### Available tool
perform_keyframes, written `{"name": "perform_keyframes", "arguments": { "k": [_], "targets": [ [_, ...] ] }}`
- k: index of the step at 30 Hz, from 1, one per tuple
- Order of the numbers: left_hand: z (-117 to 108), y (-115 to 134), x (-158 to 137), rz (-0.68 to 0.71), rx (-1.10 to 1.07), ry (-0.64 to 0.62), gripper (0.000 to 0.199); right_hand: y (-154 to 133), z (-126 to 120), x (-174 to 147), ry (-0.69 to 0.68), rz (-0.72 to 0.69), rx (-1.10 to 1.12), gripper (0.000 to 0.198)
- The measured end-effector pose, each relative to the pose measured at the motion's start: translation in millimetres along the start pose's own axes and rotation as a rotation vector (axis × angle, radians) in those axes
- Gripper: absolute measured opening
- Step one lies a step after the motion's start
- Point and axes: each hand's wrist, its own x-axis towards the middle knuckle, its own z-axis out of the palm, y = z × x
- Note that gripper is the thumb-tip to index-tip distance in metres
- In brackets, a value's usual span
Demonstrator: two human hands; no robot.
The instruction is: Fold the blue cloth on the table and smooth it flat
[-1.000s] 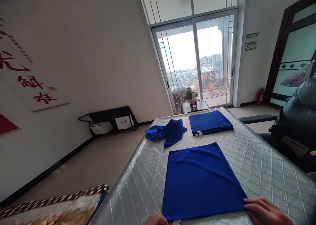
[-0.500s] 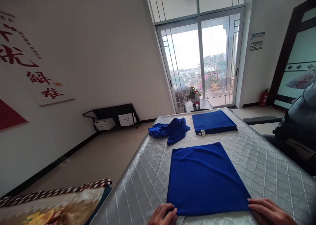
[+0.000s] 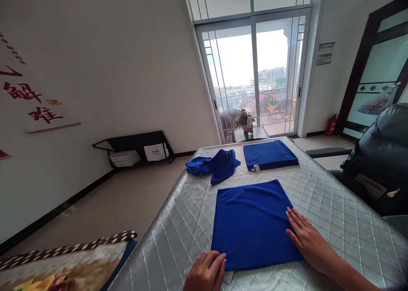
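A blue cloth (image 3: 251,227), folded into a rough square, lies on the silver quilted surface in front of me. At its near left corner is my left hand (image 3: 206,270), its fingers bent and closed on the edge. My right hand (image 3: 306,238) rests flat and open over the right edge, fingers stretched toward the far side and thumb apart. Slight creases run across the cloth's far right part. Beyond it, a crumpled blue cloth (image 3: 219,165) lies to the left, and a neat stack of folded blue cloths (image 3: 270,155) with a white tag lies to the right.
The silver quilted cover (image 3: 178,235) spans the bed-like surface. A patterned blanket (image 3: 73,261) is at lower left. A black rack (image 3: 137,144) holding white boxes stands by the wall. A dark armchair (image 3: 385,142) is at right. A bottle (image 3: 250,126) and potted plant stand beyond.
My right hand has left the near right corner and moved up along the right edge, now lying flat on it. My left hand stays at the near left corner. The view has shifted slightly right.
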Motion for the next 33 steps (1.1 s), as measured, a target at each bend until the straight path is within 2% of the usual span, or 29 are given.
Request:
{"name": "perform_keyframes", "arguments": {
  "k": [2,4,8,10,13,16,21,28,33],
  "targets": [
    [0.0,23.9,31.3,-0.012,-0.067,-0.07,0.03,4.1,14.0,-0.7,0.003,0.004,-0.039,0.067],
    [9.8,55.1,68.2,0.015,-0.177,-0.172,0.032,7.0,23.5,-3.4,0.015,-0.001,-0.067,0.068],
    [56.6,112.5,129.3,0.122,-0.287,-0.342,0.046,11.7,34.6,-8.1,0.041,-0.012,-0.111,0.064],
    [82.7,129.2,143.9,0.143,-0.294,-0.387,0.053,14.8,39.0,-9.8,0.061,-0.035,-0.133,0.058],
    [107.7,136.4,146.2,0.123,-0.276,-0.43,0.06,18.3,43.2,-11.4,0.09,-0.055,-0.157,0.056],
    [110.5,126.1,133.7,0.085,-0.231,-0.456,0.065,17.6,42.2,-11.1,0.089,-0.039,-0.154,0.058],
    [90.9,84.1,95.9,-0.001,-0.147,-0.473,0.065,10.0,34.1,-8.2,0.047,0.021,-0.124,0.065],
    [66.0,9.9,20.3,-0.273,0.059,-0.487,0.07,3.8,29.5,-8.1,0.046,0.05,-0.095,0.067],
    [61.3,-18.3,-21.8,-0.401,0.093,-0.448,0.075,7.2,37.9,-13.2,0.055,0.042,-0.127,0.066]
  ]
}}
